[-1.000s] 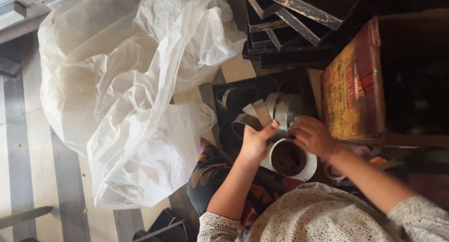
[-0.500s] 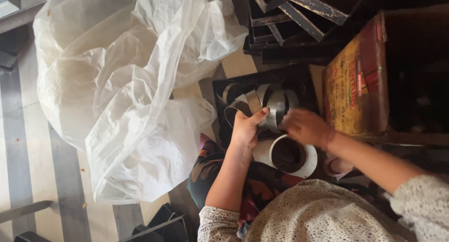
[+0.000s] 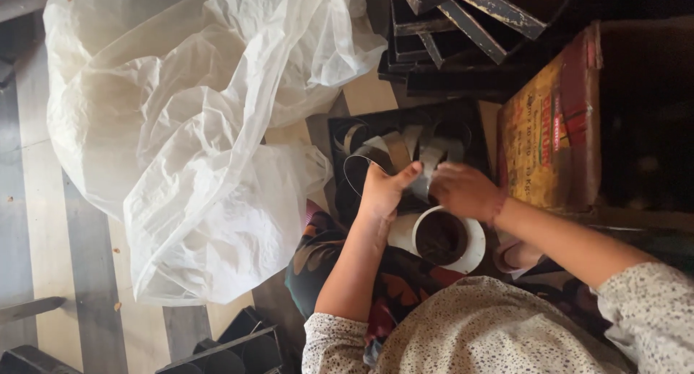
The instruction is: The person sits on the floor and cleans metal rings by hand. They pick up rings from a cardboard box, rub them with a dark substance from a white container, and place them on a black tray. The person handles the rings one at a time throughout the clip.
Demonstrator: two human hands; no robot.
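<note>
A large, crumpled bag (image 3: 195, 128) of thin white translucent plastic lay spread over the striped floor, filling the upper left of the view and reaching down to the person's left elbow. To the right of the hands stood a worn rectangular box (image 3: 553, 128), its near face yellow with red and green printed patches, its edge a faded red, its far side lost in shadow. The box's label was part of that printed face. There were no screens or signs in view.
</note>
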